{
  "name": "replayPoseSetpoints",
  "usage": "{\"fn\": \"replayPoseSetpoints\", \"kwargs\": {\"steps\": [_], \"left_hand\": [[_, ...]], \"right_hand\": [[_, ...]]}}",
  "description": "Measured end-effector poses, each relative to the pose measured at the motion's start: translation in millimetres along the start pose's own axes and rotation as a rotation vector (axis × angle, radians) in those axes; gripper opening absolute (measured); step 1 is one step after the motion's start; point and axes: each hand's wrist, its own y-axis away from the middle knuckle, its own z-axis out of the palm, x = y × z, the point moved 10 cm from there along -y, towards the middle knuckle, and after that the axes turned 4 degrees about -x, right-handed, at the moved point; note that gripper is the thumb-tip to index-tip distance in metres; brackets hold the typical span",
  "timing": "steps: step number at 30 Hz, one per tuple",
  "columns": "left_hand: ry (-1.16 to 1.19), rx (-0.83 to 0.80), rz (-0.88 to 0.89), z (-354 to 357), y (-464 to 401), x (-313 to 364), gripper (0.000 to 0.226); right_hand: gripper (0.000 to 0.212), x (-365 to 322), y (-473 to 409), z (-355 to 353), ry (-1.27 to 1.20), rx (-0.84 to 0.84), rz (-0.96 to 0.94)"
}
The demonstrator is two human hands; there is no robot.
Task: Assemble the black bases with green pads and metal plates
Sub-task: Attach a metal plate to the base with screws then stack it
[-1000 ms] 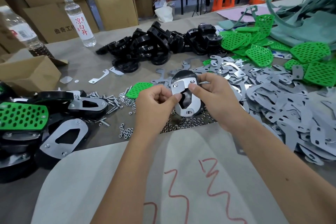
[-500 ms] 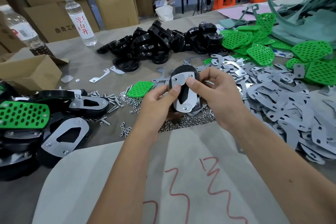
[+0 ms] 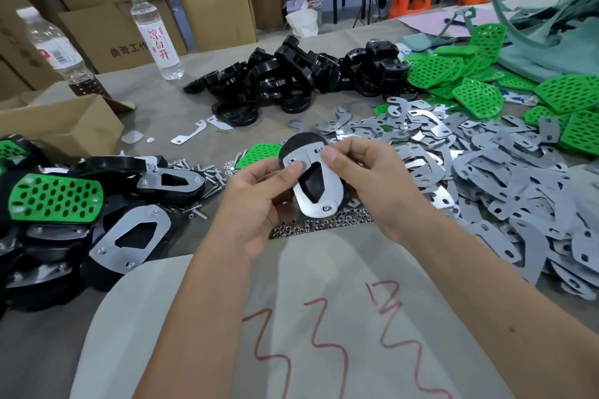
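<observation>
The left hand (image 3: 259,201) is curled round the left edge of a black base (image 3: 312,183), its thumb pressed flat on the upper left of the metal plate (image 3: 327,185) that lies on the base's face. The right hand (image 3: 372,178) is closed in a pinch at the plate's upper right corner, thumb and forefinger meeting over a small screw there; whether a nut is held in that pinch cannot be told. The assembly is held in the air, tilted toward the camera, above a strip of loose nuts (image 3: 324,225) at the near middle of the table (image 3: 155,100).

The base is judged rigid moulded plastic, light enough for 1 hand, and best taken by its rim, as is done here. The plate is judged thin, stiff and smooth, so it may slide until its 3 corners are fastened; thumb pressure on its flat face seems the right hold.

To the left, finished units are piled (image 3: 129,230), some with a green pad (image 3: 55,199) uppermost. Loose screws (image 3: 201,172) lie between that pile and the hands. Spare plates (image 3: 505,191) are spread to the right, green pads (image 3: 479,97) at the far right, and bare bases (image 3: 291,78) are heaped at the far middle.
</observation>
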Motion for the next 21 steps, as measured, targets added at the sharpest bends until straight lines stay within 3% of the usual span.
{"fn": "replayPoseSetpoints", "kwargs": {"steps": [2, 4, 6, 7, 9, 12, 17, 21], "left_hand": [[0.043, 0.031, 0.008, -8, -1, 2, 0.034], [0.109, 0.098, 0.028, -19, -2, 5, 0.033], [0.175, 0.161, 0.048, -30, -3, 8, 0.039], [0.209, 0.182, 0.055, -34, -3, 8, 0.043], [0.252, 0.192, 0.06, -38, -4, 8, 0.046], [0.186, 0.203, 0.038, -39, -4, 7, 0.046], [0.1, 0.276, 0.022, -46, -5, 3, 0.011], [0.076, 0.321, 0.003, -49, -4, 3, 0.005]], "right_hand": [[0.017, -7, -2, -10, 0.156, 0.044, -0.066], [0.01, -19, -2, -21, 0.579, 0.092, -0.174], [0.002, -16, -3, -14, 0.923, 0.019, -0.186], [0.007, -10, -3, -8, 1.02, -0.045, -0.161], [0.016, 0, -3, 3, 1.096, -0.124, -0.126], [0.016, -5, -1, 11, 1.125, -0.11, -0.149], [0.008, -7, -1, 21, 1.149, -0.138, -0.152], [0.007, -8, -3, 22, 1.18, -0.123, -0.171]]}}
